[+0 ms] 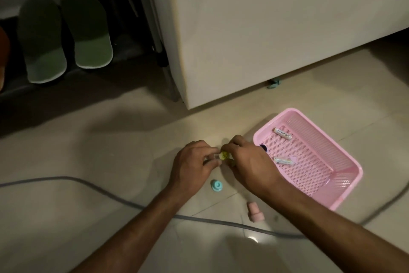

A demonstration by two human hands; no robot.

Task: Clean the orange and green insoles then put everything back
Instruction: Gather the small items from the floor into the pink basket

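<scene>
Cabinet: a pale cabinet side (276, 25) fills the upper right; we see a small teal scrap (274, 83) at its lower edge.
Floor: beige tiles (88, 162) lie open to the left of the hands; a grey cable (93, 186) crosses them in front of us, passing under both forearms.
Shoe rack: a dark rack (124, 29) stands at the upper left, in shadow.
Green insoles: two green insoles (64, 36) lean side by side on the rack, toes down; they are well apart from the hands.
Orange insole: we see only an orange sliver (3, 56) at the left frame edge, and cannot tell more.
Basket: a pink perforated basket (345, 184) sits on the floor just right of the hands, its near corner beside the right forearm.
Basket contents: two small white tubes (282, 134), well apart, and a dark round object (263, 147) at the left wall, partly hidden by the right hand.
Left hand: the left hand (194, 162) has curled fingers pinching a small yellow-green round piece (224, 155).
Right hand: the right hand (247, 162) grips the same piece from the other side, so the two hands meet over it.
Pink cap: a pink cap-like part (255, 210) lies on the tile under the right forearm.
Teal cap: a teal round cap (217, 185) lies just below the hands, apart from both.
</scene>
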